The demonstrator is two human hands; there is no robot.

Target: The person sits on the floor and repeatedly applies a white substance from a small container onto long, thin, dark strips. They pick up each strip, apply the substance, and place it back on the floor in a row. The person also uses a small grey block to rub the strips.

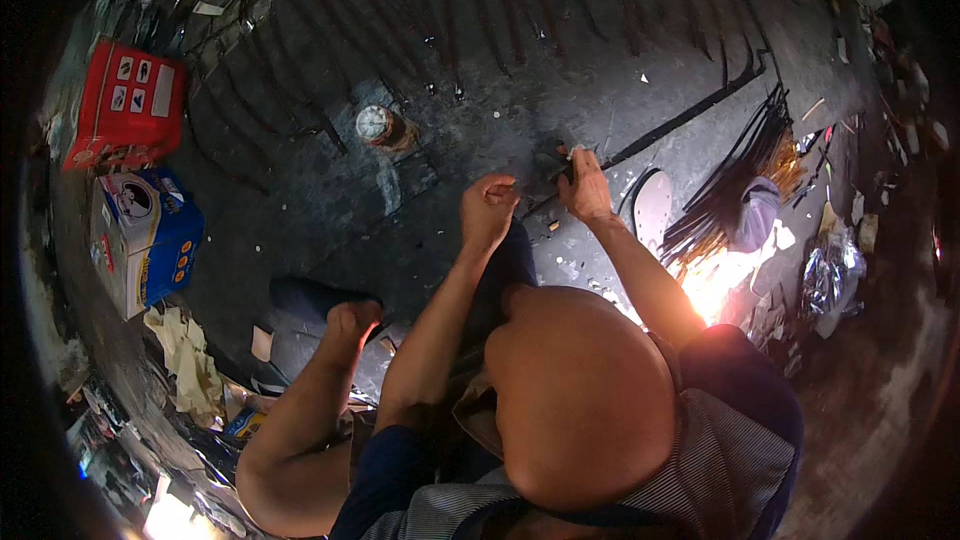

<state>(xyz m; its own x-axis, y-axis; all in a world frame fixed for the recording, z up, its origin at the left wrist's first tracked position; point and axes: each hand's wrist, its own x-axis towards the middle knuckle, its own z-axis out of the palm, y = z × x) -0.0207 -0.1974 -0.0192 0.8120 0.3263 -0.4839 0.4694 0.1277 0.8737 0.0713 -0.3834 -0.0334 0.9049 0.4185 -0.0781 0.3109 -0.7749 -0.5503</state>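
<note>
My left hand (488,210) is closed, its fingers curled in above the dark floor. Whatever may be in them is hidden. To its right, my right hand (587,188) reaches forward with bent fingers, closed on a small pale piece (576,152) at the fingertips. Its exact kind is too small to tell. A long thin dark strip (690,110) lies on the floor, running from near my right fingers toward the upper right. A short dark length shows between my hands. Ahead and left of my left hand stands a round can (376,126) with a crusted, whitish top.
Many dark strips (480,10) lie in rows at the far side. On the right are a sandal (653,208), a bundle of dark strips (728,175), greyish cloth (757,214) and silvery plastic (833,265). A red box (128,105) and a blue-and-white box (150,235) stand left, near crumpled paper (188,365).
</note>
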